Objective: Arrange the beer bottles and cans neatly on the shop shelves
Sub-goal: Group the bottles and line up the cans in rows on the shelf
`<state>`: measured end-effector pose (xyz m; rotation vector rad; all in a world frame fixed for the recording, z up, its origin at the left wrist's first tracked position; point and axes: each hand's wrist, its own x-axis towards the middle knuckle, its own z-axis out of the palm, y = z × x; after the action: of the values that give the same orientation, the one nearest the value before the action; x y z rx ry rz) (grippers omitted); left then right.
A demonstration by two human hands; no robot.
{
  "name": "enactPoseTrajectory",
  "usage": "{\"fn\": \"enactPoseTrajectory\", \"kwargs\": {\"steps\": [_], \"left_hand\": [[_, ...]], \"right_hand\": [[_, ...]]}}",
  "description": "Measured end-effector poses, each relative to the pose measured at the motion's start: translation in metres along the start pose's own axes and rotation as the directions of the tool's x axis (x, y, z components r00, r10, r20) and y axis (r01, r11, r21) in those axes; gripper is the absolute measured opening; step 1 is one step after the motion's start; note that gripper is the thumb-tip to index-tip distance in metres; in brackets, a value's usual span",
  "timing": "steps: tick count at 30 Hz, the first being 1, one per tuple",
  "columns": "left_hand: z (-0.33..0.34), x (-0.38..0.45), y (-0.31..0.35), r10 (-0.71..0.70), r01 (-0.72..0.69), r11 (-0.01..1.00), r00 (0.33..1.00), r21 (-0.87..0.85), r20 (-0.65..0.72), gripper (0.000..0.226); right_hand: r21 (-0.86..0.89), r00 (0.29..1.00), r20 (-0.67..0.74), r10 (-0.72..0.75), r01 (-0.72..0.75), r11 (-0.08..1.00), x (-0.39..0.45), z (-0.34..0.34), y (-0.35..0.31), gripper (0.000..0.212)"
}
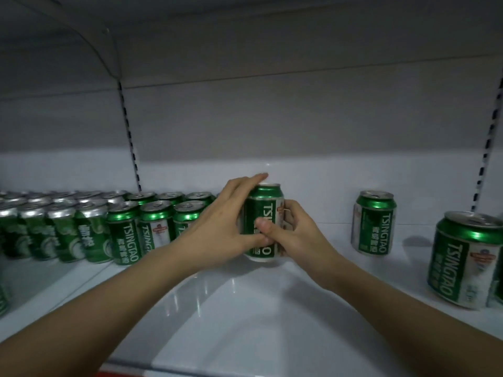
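Observation:
A green Tsingtao beer can (265,210) stands upright on the white shelf (245,308), near the middle. My left hand (228,221) wraps its left side, fingers reaching over the top rim. My right hand (288,232) grips its right side, thumb across the front. To the left, rows of green cans (125,232) stand packed together. Two more Tsingtao cans stand apart on the right: one far back (374,223), one nearer the front (466,259).
The shelf's grey back wall (272,126) has slotted uprights at left (130,137) and right (487,148). Another shelf (245,28) hangs overhead. A red strip (122,372) runs along the front edge. At the far left, cans with a different green label (65,235) fill the rows.

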<state>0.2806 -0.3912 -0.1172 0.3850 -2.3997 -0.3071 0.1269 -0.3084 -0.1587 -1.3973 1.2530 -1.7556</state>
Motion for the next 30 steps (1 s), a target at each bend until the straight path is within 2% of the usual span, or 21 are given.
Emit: {"fn": "enactPoseTrajectory", "kwargs": {"steps": [3, 5, 7, 11, 16, 20, 23, 26, 28, 30], "left_hand": [[-0.018, -0.005, -0.008, -0.02, 0.012, 0.972, 0.999, 0.234, 0.034, 0.095], [-0.026, -0.008, -0.011, -0.027, -0.003, 0.913, 0.997, 0.409, 0.066, 0.098], [-0.028, -0.012, -0.014, -0.036, -0.012, 0.881, 0.995, 0.473, 0.093, 0.099], [-0.027, -0.021, -0.024, -0.086, 0.016, 0.864, 0.989, 0.503, 0.117, 0.1], [-0.02, -0.018, -0.032, -0.089, 0.003, 0.81, 0.989, 0.587, 0.118, 0.094], [-0.018, -0.017, -0.033, -0.102, 0.016, 0.807, 0.988, 0.59, 0.113, 0.093], [-0.02, -0.02, -0.033, -0.092, -0.004, 0.802, 0.987, 0.597, 0.13, 0.095], [-0.027, -0.019, -0.024, -0.03, -0.041, 0.828, 0.993, 0.56, 0.117, 0.09], [-0.029, -0.013, -0.011, 0.075, -0.083, 0.854, 0.996, 0.514, 0.037, 0.076], [-0.025, -0.004, 0.006, 0.151, -0.111, 0.883, 0.987, 0.456, -0.051, 0.064]], "right_hand": [[-0.039, 1.0, -0.001, 0.019, -0.019, 0.999, 0.003, 0.02, 0.006, 0.053], [-0.093, 0.999, 0.014, 0.042, -0.041, 0.995, 0.005, 0.03, 0.01, 0.049], [-0.102, 0.997, 0.006, 0.081, -0.08, 0.992, 0.007, 0.038, 0.012, 0.047], [-0.15, 0.992, -0.019, 0.127, -0.128, 0.98, 0.01, 0.054, 0.017, 0.055], [-0.21, 0.988, -0.092, 0.124, -0.141, 0.968, 0.017, 0.064, 0.022, 0.052], [-0.282, 0.99, -0.091, 0.111, -0.132, 0.95, 0.017, 0.064, 0.022, 0.053], [-0.317, 0.989, -0.038, 0.142, -0.147, 0.937, 0.015, 0.057, 0.018, 0.057], [-0.36, 0.996, -0.011, 0.092, -0.09, 0.929, 0.014, 0.047, 0.005, 0.039], [-0.44, 0.998, -0.064, -0.005, -0.023, 0.898, 0.017, 0.036, -0.007, 0.02], [-0.492, 0.984, -0.134, -0.117, 0.037, 0.87, 0.022, 0.019, -0.018, 0.012]]}}
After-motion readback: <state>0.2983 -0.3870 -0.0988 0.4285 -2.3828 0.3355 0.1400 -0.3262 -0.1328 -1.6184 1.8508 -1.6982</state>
